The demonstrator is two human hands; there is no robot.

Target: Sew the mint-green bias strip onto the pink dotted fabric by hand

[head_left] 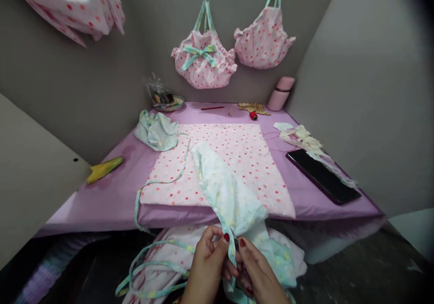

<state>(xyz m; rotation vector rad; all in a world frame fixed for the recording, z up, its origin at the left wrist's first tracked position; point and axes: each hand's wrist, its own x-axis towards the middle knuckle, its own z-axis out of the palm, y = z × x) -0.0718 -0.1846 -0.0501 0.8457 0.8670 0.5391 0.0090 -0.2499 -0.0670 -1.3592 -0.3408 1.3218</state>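
A pale mint-green cloth [233, 195] with yellow patches stretches from the table down to my lap. My left hand [210, 259] pinches its folded edge between thumb and fingers. Close beside it, my right hand [259, 270] is closed at the same edge. Something small and dark shows by the right thumb, mostly hidden by the fingers; I cannot tell what it is. Beneath the hands lies pink dotted fabric [152, 272] on my lap, with mint-green straps [159, 292] looped at its left. A flat pink dotted cloth [237, 137] covers the middle of the table.
On the purple-covered table [162, 216] are a crumpled mint cloth [158, 132], a yellow peel-like item [104, 169], a small basket [176, 103], a red pencil [210, 108], a red thread spool [253, 115], a pink bottle [281, 94] and a phone [322, 177]. Dotted bags [203, 76] hang behind.
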